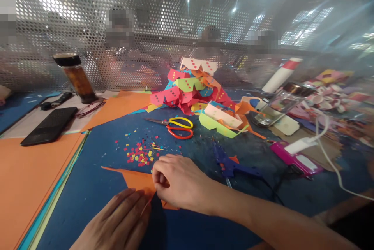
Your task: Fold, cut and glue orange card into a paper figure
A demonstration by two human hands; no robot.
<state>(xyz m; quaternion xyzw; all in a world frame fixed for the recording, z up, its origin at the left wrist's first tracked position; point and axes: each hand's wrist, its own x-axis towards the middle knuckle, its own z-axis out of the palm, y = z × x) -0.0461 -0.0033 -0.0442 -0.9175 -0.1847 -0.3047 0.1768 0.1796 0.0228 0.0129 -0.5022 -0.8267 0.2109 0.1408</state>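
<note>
An orange piece of paper point(136, 180) lies on the blue sheet point(87, 191) in front of me. My left hand point(119, 220) lies flat on its near part, fingers stretched out and together. My right hand point(178, 182) rests on the paper's right side with its fingers curled and pressed down on the paper; whether they pinch an edge is hidden. Just beyond the paper lie several tiny red, yellow and blue paper squares point(140, 152). Yellow and orange-handled scissors point(175, 126) lie further back.
A heap of folded coloured paper pieces point(195, 94) sits behind the scissors. A blue glue gun point(230, 164) lies right of my hand. A black phone point(49, 125) and a jar point(77, 78) are at left; a glass jar point(277, 104), a pink device point(296, 160) and a white cable at right. Other people sit beyond a perforated screen point(163, 20).
</note>
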